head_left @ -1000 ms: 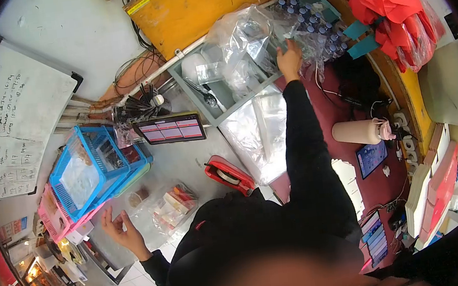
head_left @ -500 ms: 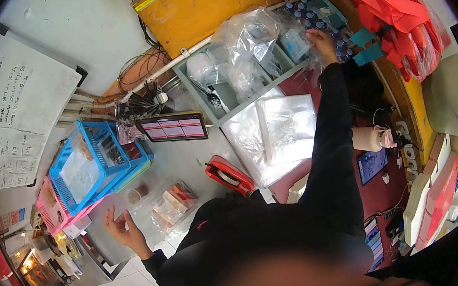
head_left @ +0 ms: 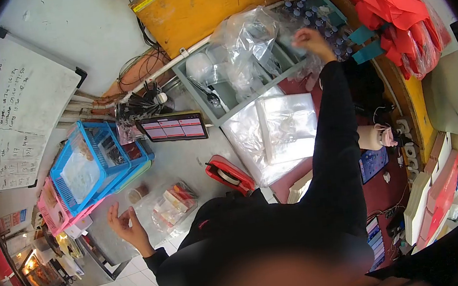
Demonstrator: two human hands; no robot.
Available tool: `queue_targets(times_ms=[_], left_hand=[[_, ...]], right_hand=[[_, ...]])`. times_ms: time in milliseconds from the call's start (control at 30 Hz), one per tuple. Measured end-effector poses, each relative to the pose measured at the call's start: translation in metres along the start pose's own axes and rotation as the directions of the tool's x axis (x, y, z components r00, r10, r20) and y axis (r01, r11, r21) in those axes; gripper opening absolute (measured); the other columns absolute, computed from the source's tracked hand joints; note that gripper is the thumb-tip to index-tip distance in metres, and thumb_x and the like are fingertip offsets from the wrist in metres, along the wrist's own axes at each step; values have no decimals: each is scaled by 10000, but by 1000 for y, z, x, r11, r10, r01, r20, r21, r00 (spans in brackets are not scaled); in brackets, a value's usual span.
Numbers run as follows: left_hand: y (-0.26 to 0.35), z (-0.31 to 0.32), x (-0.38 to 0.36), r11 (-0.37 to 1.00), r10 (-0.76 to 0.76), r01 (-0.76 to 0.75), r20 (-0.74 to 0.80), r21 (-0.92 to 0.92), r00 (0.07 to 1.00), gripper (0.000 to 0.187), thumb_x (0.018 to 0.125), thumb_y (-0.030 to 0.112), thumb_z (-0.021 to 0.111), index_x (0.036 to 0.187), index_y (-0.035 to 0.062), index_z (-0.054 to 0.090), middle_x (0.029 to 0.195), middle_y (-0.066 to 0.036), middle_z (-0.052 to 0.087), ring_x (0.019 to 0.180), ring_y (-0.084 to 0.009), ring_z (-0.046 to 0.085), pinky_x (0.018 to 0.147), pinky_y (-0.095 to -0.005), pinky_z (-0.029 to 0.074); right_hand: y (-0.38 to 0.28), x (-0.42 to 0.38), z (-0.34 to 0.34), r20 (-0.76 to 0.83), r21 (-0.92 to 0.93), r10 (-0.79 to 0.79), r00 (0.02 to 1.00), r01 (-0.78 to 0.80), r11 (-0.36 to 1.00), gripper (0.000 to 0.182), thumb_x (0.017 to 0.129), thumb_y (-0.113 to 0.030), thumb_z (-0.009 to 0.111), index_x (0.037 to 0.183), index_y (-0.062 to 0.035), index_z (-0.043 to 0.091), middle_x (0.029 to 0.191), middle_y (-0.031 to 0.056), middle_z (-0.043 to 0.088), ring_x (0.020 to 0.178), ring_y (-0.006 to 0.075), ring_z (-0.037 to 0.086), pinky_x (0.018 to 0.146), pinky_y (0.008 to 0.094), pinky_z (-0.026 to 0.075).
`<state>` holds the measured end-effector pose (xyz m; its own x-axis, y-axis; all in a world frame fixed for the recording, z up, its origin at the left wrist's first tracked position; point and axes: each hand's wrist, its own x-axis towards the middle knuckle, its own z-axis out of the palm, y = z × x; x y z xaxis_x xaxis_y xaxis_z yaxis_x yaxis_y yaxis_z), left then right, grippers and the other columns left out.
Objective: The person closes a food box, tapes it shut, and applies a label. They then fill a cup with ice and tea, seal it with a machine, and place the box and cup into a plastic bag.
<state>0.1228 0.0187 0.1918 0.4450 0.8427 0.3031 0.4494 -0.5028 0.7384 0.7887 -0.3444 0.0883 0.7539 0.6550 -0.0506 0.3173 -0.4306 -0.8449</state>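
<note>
My left hand hovers over the left part of the metal table, open with its fingers apart and nothing in them. Close by are a clear plastic bag of packets and a small cup of brown contents. My right hand reaches across to the right end compartment of a grey-green divided tray. Its fingers are curled at the compartment, and what they hold I cannot tell. Crumpled clear plastic fills the middle of the tray, with spoons at its left end.
Stacked clear plastic sheets lie below the tray, beside an open red pouch. A tablet stands near blue baskets. Several small bottles, red bags and a pink bottle are at the right.
My right hand has moved slightly left over the end compartment, its fingers more curled, covering the bluish packet that showed there. My left hand has shifted slightly and stays open.
</note>
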Motion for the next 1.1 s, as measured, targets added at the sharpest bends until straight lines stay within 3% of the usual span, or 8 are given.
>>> queue_targets(times_ms=[100,233,300,400,633,833,1033,1100], left_hand=[[0,2,-3,999,-31,31,3,13,1000,416,825,16,652,1223,65,542,1298,-115,414,826,-116,593,727,-236,492],[5,0,-3,999,-33,33,20,-9,999,430,817,8,656,1227,71,541,1310,-119,405,834,-120,601,740,-240,495],[4,-2,-3,999,-48,48,19,-8,999,433,815,5,657,1227,72,541,1313,-119,403,833,-121,602,741,-239,496],[2,-4,-6,999,-52,52,3,-8,999,433,812,3,657,1225,76,544,1322,-122,395,827,-121,605,740,-239,497],[1,0,-6,998,-66,66,12,-4,998,430,806,6,659,1216,82,555,1321,-124,395,859,-125,602,747,-244,499],[7,0,-5,999,-46,46,22,-1,999,429,805,-3,658,1213,91,563,1317,-117,397,902,-131,592,754,-249,503],[4,-1,-9,997,-80,80,23,-18,997,413,806,-3,657,1200,88,570,1309,-116,401,901,-140,593,762,-253,501],[3,-2,-11,997,-79,79,15,-16,997,404,809,1,656,1195,87,573,1307,-116,402,902,-141,593,763,-255,499]], right_hand=[[-2,-9,37,168,143,162,972,-187,972,262,791,-128,710,1035,-64,639,866,3,646,803,91,596,697,230,467],[6,-15,60,43,338,61,997,-72,938,234,775,-130,727,968,-41,629,837,6,635,794,95,592,717,250,477],[1,-21,64,-298,206,60,953,3,978,264,730,-133,757,926,-29,614,824,40,653,829,138,609,741,292,480],[-52,-42,72,-405,-103,-78,911,40,994,229,742,-57,715,937,-22,601,846,55,665,809,158,627,716,302,485],[-43,-54,68,-355,-327,-63,933,-61,943,88,778,-21,672,835,-1,608,794,32,647,764,123,610,718,265,480],[-32,-50,69,-174,139,10,985,14,990,214,799,30,595,999,10,671,846,39,687,784,92,612,705,249,471],[-44,-55,76,-299,-418,74,951,-200,886,239,787,22,550,953,-52,706,881,133,672,784,256,660,715,309,515],[-44,-51,84,-433,-786,-123,893,-307,536,202,789,-54,561,943,-46,691,989,166,587,900,351,618,745,376,526]])
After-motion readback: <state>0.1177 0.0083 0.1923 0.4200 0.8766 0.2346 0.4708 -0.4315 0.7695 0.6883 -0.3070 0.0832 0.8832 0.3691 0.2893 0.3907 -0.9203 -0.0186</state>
